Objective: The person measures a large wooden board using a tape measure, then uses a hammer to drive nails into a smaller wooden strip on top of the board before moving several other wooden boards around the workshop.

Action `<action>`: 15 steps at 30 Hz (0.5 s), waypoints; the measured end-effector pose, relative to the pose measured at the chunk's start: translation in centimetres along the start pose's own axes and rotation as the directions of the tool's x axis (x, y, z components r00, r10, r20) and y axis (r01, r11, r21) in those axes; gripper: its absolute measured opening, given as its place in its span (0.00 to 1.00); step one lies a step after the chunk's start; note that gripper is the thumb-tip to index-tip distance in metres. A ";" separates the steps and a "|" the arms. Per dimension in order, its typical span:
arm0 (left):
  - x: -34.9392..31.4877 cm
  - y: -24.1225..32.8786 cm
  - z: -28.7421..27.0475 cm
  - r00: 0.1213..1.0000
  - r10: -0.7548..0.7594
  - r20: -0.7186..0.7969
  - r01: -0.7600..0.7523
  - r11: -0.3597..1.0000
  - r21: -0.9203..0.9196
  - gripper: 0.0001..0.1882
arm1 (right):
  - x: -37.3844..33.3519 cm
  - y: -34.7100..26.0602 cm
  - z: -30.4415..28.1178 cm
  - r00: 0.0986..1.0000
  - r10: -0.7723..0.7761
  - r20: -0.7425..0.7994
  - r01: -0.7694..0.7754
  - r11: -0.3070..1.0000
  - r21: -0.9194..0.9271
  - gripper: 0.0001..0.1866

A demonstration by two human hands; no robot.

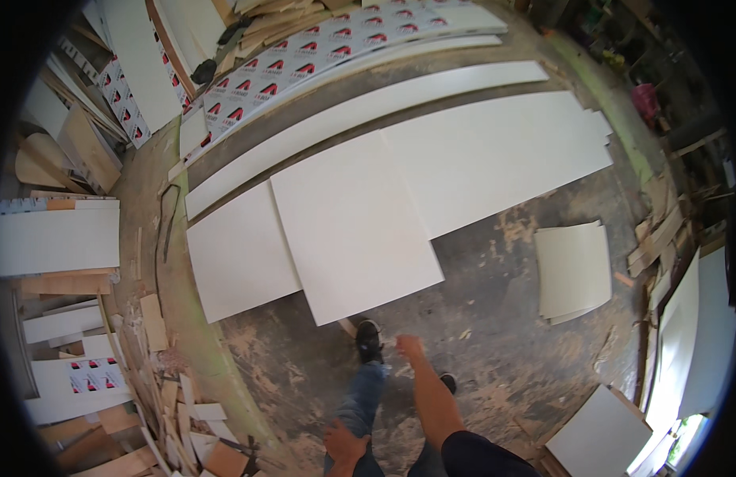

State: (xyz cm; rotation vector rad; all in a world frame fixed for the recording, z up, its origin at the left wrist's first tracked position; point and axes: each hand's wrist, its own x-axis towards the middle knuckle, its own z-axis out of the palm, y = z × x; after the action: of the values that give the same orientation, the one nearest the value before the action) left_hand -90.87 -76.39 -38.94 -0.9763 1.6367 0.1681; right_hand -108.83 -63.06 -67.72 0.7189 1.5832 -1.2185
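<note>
My left hand rests on the thigh of my blue jeans, its fingers spread over the cloth. My right hand hangs out in front of me above the floor, beside my shoe. Its fingers are loosely bent, with nothing visible in them. Just ahead of both hands lies a large white board. It overlaps a smaller white board on the left and meets a long white board on the right. Neither hand touches these boards.
Beyond lie a long narrow white strip and a board in printed film. A small stack of pale panels sits to the right, another panel nearer. Wood offcuts crowd the left side. A shoe stands by my right forearm.
</note>
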 end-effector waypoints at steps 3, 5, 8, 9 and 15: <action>1.6 -1.4 -4.2 0.999 0.007 0.034 -0.007 1.000 -0.009 0.58 | 5.5 -0.9 4.6 0.998 0.053 0.021 -0.057 0.914 0.402 0.24; 2.8 -1.4 -5.7 0.999 -0.012 0.050 0.010 0.999 0.038 0.57 | 9.3 -1.6 6.3 0.989 0.126 -0.074 -0.071 0.854 0.516 0.29; 4.2 -0.6 -7.6 0.997 0.015 0.077 -0.023 0.994 0.108 0.57 | 13.2 -3.1 7.7 0.958 0.210 -0.196 -0.032 0.757 0.653 0.33; 3.5 -1.5 -8.2 0.997 -0.022 0.073 0.016 0.996 0.084 0.57 | 11.1 -5.3 10.6 0.967 0.201 -0.155 -0.053 0.757 0.652 0.32; 3.6 -0.5 -10.8 0.992 0.027 0.122 -0.040 0.994 0.104 0.57 | 11.4 -5.5 9.4 0.989 0.106 -0.102 0.021 0.586 0.810 0.30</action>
State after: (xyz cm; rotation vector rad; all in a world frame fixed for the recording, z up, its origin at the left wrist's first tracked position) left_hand -98.56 -84.79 -38.35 -0.8427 1.5358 0.1583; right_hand -114.40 -74.82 -76.53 1.4439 1.0194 -1.9134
